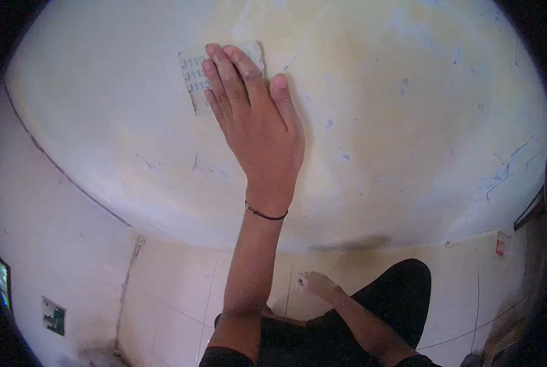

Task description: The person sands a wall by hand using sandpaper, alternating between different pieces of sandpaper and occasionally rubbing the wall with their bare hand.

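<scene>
My left hand (264,128) presses a sheet of sandpaper (194,78) with printed lettering on its back against a pale, patchy wall (383,134). The fingers lie over the sheet, covering much of its right part, and the thumb points up at its right. Lower down, my right hand (317,285) is curled closed near my bent knee, over the floor and away from the wall. Whitish dust seems to cover it, and whatever lies inside its fingers, if anything, is hidden.
Scratches and bluish marks dot the wall. Pale tiles cover the floor (175,281) below, where a small red-and-white item (501,244) rests near the wall's base at the right. Another wall (59,232) at the left bears a small wall box (54,316). Dark objects stand at the right edge.
</scene>
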Motion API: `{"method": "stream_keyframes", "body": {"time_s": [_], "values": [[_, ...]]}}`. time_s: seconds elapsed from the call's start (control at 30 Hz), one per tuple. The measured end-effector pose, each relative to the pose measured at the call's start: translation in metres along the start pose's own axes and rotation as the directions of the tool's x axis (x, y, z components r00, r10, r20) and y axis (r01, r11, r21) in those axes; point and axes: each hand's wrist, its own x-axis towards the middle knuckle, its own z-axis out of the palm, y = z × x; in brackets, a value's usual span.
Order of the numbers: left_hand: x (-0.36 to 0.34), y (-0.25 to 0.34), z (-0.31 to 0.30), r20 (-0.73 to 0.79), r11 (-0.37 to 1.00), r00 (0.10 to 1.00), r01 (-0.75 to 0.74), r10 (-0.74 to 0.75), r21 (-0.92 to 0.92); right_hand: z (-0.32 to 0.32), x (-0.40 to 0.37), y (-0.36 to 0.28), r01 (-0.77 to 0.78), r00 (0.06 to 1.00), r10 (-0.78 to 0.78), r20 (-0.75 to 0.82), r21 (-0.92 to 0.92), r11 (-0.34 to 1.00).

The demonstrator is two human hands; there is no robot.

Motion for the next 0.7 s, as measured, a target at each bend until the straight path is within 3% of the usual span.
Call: {"method": "stream_keyframes", "body": {"time_s": [0.17, 0.27, 0.7], "values": [[-0.016, 0.001, -0.005, 0.054, 0.999, 0.998, 0.033, -0.031, -0.030, -0.003, -0.004, -0.004, -0.016, 1.000, 0.016, -0.010, 0.005, 1.000], [-0.022, 0.002, -0.010, 0.102, 0.997, 0.994, 0.049, -0.043, -0.053, 0.006, 0.001, 0.003, 0.050, 0.998, -0.053, -0.044, -0.058, 0.997], [-0.052, 0.005, -0.029, 0.228, 0.988, 0.973, 0.076, -0.044, -0.136, 0.005, -0.006, -0.002, -0.016, 1.000, 0.015, -0.015, -0.051, 0.999]]}}
